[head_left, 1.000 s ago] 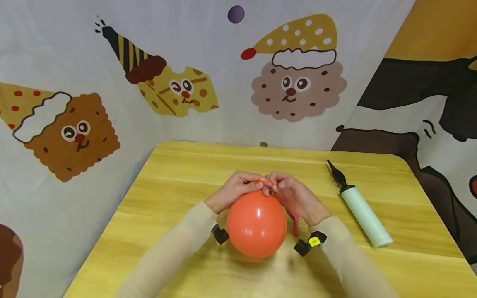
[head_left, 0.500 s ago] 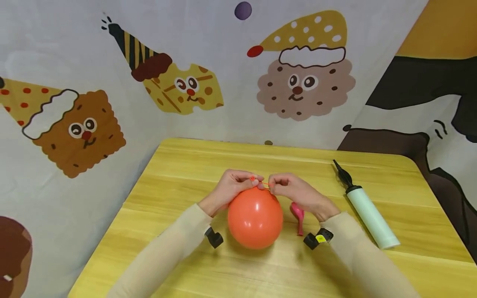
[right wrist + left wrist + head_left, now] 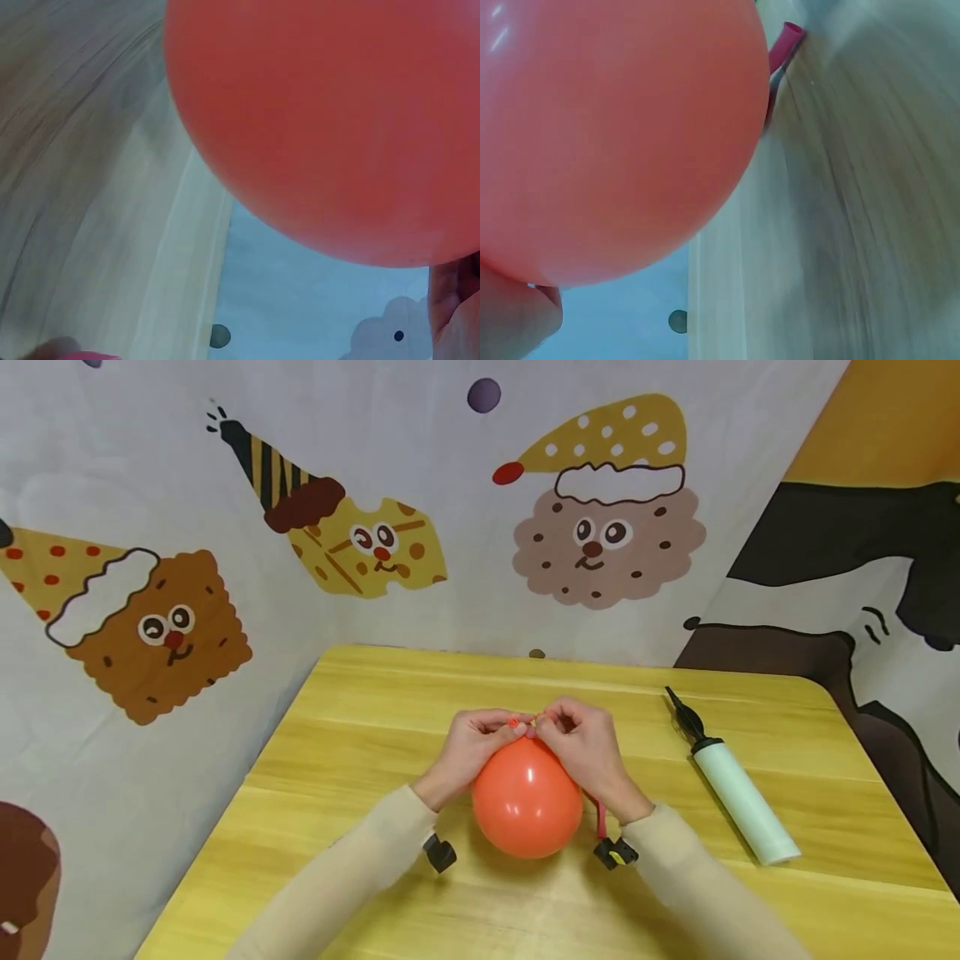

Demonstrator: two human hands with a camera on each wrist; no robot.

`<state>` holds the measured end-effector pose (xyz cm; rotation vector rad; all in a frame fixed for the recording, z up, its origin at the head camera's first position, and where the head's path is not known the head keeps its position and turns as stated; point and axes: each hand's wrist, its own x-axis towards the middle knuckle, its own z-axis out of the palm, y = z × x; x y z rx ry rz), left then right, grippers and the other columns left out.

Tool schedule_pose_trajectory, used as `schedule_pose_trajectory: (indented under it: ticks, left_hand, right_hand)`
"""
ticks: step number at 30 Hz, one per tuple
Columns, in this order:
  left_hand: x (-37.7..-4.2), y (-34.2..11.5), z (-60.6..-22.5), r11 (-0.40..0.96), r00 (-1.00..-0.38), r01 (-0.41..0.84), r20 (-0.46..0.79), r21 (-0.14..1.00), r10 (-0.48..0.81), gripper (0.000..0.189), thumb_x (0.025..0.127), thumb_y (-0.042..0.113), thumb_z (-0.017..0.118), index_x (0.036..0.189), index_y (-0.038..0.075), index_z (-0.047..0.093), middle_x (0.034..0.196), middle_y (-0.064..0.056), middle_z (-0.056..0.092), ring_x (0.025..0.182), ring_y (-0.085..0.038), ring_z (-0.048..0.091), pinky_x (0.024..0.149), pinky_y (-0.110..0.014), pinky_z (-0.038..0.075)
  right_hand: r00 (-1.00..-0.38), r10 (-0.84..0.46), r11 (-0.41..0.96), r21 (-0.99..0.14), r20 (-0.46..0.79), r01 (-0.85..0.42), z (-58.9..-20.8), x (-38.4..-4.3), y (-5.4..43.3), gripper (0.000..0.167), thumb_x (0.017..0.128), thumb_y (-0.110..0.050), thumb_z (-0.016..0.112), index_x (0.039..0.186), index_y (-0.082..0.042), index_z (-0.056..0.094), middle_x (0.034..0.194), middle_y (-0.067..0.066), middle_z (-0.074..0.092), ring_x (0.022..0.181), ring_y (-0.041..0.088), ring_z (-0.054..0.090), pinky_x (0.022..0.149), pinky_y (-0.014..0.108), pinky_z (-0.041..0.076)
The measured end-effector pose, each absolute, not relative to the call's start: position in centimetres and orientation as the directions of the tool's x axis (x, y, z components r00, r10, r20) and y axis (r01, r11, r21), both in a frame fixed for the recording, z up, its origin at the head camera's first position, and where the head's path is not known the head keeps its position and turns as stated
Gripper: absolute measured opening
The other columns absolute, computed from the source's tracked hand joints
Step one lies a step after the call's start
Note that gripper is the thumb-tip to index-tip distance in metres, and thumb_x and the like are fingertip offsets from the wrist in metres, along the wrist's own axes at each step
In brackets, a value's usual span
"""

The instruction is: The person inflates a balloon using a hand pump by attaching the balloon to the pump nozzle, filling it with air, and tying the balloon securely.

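An inflated orange balloon (image 3: 527,802) is held by its neck, which points away from the person. My left hand (image 3: 474,747) pinches the neck between thumb and fingers, and a bit of orange rubber shows at the thumb tip. From the other side my right hand (image 3: 588,743) pinches at the same neck, its fingers curled in close to the left fingertips. In both wrist views the balloon's round body (image 3: 622,135) fills much of the picture and hides most of the fingers. A flat pink balloon (image 3: 602,818) lies on the table, partly covered by the right hand.
A pale green hand pump (image 3: 746,802) with a black nozzle lies on the right of the wooden table (image 3: 375,693). Behind the table hangs a white cloth (image 3: 472,610) printed with cartoon biscuits and cheese.
The hands drew apart, stretching the orange neck between them, then came together again. My right hand moved left and turned, covering more of the pink balloon.
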<state>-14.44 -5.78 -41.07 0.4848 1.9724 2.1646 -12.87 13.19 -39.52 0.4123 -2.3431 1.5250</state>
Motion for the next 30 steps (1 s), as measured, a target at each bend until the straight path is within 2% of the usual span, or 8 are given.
schedule_pose_trajectory:
  ticks: [6, 12, 15, 17, 20, 22, 27, 30]
  left_hand:
    - [-14.4, -5.4, -40.9, -0.110, -0.946, 0.116, 0.143, 0.987, 0.290, 0.023, 0.097, 0.006, 0.073, 0.118, -0.003, 0.075, 0.107, -0.013, 0.078, 0.101, -0.019, 0.075, 0.087, -0.040, 0.061]
    - [-14.7, -5.4, -41.0, -0.205, -0.952, 0.032, 0.092, 0.978, 0.290, 0.024, 0.096, 0.008, 0.074, 0.117, -0.003, 0.075, 0.101, -0.008, 0.079, 0.099, -0.017, 0.075, 0.088, -0.038, 0.060]
    - [-14.8, -5.4, -41.4, -0.260, -0.956, -0.038, 0.040, 0.965, 0.291, 0.023, 0.096, 0.007, 0.073, 0.117, -0.003, 0.075, 0.100, -0.006, 0.079, 0.095, -0.017, 0.075, 0.087, -0.038, 0.061]
    - [-14.8, -5.6, -41.5, -0.280, -0.957, -0.090, -0.005, 0.956, 0.291, 0.018, 0.095, 0.007, 0.074, 0.112, 0.003, 0.078, 0.101, -0.004, 0.079, 0.095, -0.016, 0.075, 0.087, -0.037, 0.060]
    - [-14.9, -5.8, -41.6, -0.274, -0.951, -0.152, -0.066, 0.950, 0.301, 0.014, 0.094, 0.007, 0.074, 0.108, 0.007, 0.079, 0.101, -0.004, 0.079, 0.096, -0.016, 0.075, 0.090, -0.037, 0.060]
    - [-15.0, -6.0, -41.5, -0.264, -0.948, -0.183, -0.099, 0.947, 0.303, 0.012, 0.094, 0.007, 0.074, 0.105, 0.009, 0.079, 0.099, -0.003, 0.079, 0.095, -0.016, 0.075, 0.090, -0.037, 0.059]
    - [-15.1, -6.3, -41.0, -0.265, -0.937, -0.195, -0.099, 0.944, 0.336, 0.016, 0.096, 0.004, 0.070, 0.111, 0.001, 0.073, 0.094, -0.002, 0.078, 0.094, -0.014, 0.074, 0.093, -0.036, 0.058]
    - [-15.1, -6.6, -40.7, -0.276, -0.918, -0.208, -0.090, 0.938, 0.387, 0.014, 0.100, 0.003, 0.065, 0.114, 0.002, 0.064, 0.093, -0.001, 0.077, 0.092, -0.014, 0.074, 0.091, -0.034, 0.059]
  right_hand:
    - [-0.813, -0.070, 0.393, -0.733, 0.578, -0.555, -39.7, -13.3, 13.1, 0.019, 0.090, 0.002, 0.073, 0.078, -0.011, 0.066, 0.072, -0.004, 0.058, 0.063, 0.011, 0.052, 0.056, 0.020, 0.047]
    - [-0.635, -0.124, 0.427, -0.537, 0.762, -0.728, -39.7, -13.8, 13.4, 0.018, 0.086, 0.004, 0.077, 0.082, -0.010, 0.066, 0.074, -0.001, 0.054, 0.066, 0.012, 0.056, 0.060, 0.020, 0.053]
    - [-0.539, -0.187, 0.453, -0.415, 0.821, -0.789, -40.0, -14.0, 13.5, 0.011, 0.093, -0.008, 0.076, 0.087, -0.006, 0.068, 0.078, 0.003, 0.060, 0.068, 0.016, 0.061, 0.058, 0.025, 0.058]
    - [-0.474, -0.223, 0.474, -0.330, 0.852, -0.816, -40.2, -14.2, 13.4, 0.017, 0.099, -0.018, 0.072, 0.089, -0.005, 0.069, 0.081, 0.006, 0.063, 0.067, 0.017, 0.063, 0.055, 0.028, 0.058]
    - [-0.417, -0.250, 0.503, -0.251, 0.874, -0.827, -40.5, -14.3, 13.2, 0.030, 0.105, -0.029, 0.064, 0.089, -0.004, 0.069, 0.082, 0.007, 0.065, 0.065, 0.018, 0.065, 0.052, 0.031, 0.057]
    - [-0.409, -0.250, 0.506, -0.242, 0.877, -0.828, -40.7, -14.3, 13.2, 0.031, 0.105, -0.031, 0.064, 0.088, -0.005, 0.068, 0.081, 0.006, 0.065, 0.065, 0.018, 0.065, 0.051, 0.032, 0.057]
    - [-0.491, -0.210, 0.453, -0.361, 0.846, -0.815, -40.9, -14.0, 13.3, 0.031, 0.103, -0.032, 0.065, 0.089, -0.005, 0.069, 0.082, 0.006, 0.066, 0.070, 0.019, 0.066, 0.057, 0.032, 0.059]
    - [-0.531, -0.184, 0.436, -0.416, 0.827, -0.798, -41.0, -13.8, 13.3, 0.025, 0.101, -0.027, 0.070, 0.089, -0.006, 0.069, 0.082, 0.006, 0.065, 0.071, 0.019, 0.066, 0.061, 0.028, 0.060]
